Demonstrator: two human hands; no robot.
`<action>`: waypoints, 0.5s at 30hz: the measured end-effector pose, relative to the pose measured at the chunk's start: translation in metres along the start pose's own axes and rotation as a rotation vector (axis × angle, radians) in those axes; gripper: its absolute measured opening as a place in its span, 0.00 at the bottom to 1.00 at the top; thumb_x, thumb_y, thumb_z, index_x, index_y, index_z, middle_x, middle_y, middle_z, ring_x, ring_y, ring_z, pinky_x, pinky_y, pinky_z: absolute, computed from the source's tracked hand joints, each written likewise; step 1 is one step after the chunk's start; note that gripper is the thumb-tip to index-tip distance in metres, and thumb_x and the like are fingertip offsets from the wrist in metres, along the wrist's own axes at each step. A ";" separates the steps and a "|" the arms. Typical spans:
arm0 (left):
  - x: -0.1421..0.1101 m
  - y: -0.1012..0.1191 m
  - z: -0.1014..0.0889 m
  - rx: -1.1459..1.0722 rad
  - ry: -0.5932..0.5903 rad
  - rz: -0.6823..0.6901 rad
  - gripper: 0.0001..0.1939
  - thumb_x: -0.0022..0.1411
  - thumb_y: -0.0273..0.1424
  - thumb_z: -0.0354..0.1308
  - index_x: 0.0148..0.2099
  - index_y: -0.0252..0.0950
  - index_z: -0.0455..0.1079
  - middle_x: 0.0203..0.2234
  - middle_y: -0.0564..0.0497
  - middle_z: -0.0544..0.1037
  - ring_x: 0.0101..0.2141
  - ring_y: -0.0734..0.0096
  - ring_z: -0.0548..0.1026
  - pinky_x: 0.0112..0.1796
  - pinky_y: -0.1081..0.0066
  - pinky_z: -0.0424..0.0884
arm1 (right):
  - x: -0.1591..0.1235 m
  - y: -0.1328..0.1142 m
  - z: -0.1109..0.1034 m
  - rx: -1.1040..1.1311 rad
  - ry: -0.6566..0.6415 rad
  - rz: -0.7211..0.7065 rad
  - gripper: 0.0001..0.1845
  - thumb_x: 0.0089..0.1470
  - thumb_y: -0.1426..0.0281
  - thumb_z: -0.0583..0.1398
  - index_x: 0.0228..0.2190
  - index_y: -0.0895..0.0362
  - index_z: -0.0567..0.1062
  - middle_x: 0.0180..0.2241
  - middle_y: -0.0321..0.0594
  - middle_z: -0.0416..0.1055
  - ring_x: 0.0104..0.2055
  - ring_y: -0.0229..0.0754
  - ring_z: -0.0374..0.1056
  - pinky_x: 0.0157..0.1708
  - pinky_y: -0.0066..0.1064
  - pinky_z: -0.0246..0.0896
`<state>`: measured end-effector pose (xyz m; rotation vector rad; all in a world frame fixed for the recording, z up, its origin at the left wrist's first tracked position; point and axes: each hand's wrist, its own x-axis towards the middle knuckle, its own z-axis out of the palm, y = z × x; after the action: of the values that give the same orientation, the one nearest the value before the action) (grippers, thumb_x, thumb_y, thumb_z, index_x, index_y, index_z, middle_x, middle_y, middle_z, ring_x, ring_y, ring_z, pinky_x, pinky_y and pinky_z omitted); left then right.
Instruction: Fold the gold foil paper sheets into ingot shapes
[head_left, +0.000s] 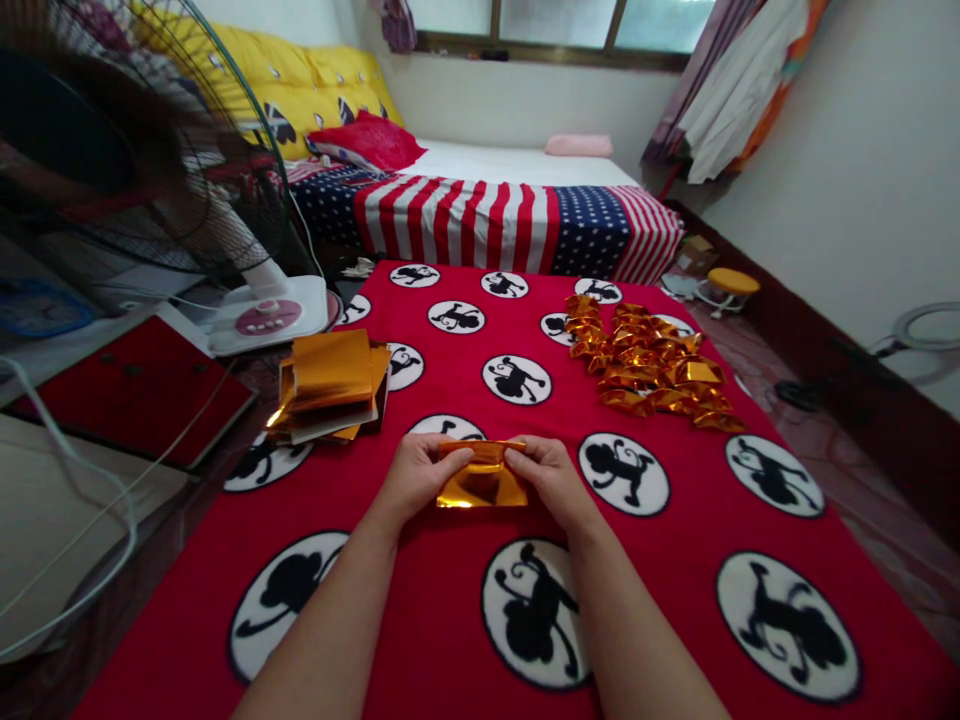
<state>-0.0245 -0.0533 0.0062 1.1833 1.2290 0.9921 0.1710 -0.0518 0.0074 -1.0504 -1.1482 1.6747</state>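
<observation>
A shiny gold foil paper is held level between both hands, just above the red cloth. My left hand pinches its far left corner, thumb on top. My right hand grips the far right corner in the same way. The paper's far edge looks folded over, and its near part hangs flat towards me. To the left lies a stack of gold foil papers, slightly fanned out. On the right, several folded gold foil pieces sit in rough rows.
The red cloth with black monkey figures in white circles covers the surface. A fan stands at the left, beside a red panel and white cables. A bed with a striped, starred cover is behind. A yellow stool stands right.
</observation>
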 end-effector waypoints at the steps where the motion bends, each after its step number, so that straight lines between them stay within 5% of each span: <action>1: 0.000 0.000 0.000 -0.008 -0.001 -0.005 0.17 0.49 0.40 0.67 0.34 0.29 0.79 0.25 0.46 0.80 0.23 0.68 0.76 0.24 0.74 0.69 | 0.000 0.000 0.000 -0.002 -0.002 -0.002 0.18 0.43 0.56 0.67 0.27 0.59 0.77 0.23 0.36 0.72 0.23 0.36 0.66 0.25 0.26 0.61; 8: -0.002 0.006 0.002 0.025 0.009 0.013 0.17 0.47 0.40 0.67 0.30 0.28 0.78 0.21 0.48 0.78 0.21 0.72 0.73 0.22 0.76 0.67 | 0.002 0.001 0.005 -0.101 0.197 -0.194 0.13 0.45 0.60 0.67 0.24 0.57 0.75 0.22 0.34 0.70 0.25 0.35 0.64 0.27 0.25 0.59; 15: 0.002 0.002 0.002 0.130 0.061 0.186 0.12 0.53 0.37 0.64 0.31 0.31 0.78 0.26 0.48 0.80 0.28 0.71 0.75 0.29 0.76 0.69 | 0.003 0.007 0.004 -0.165 0.244 -0.270 0.11 0.47 0.64 0.66 0.22 0.58 0.74 0.22 0.34 0.67 0.25 0.35 0.62 0.26 0.26 0.56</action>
<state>-0.0219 -0.0508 0.0080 1.3976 1.2641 1.1050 0.1652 -0.0521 0.0011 -1.1120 -1.2203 1.2233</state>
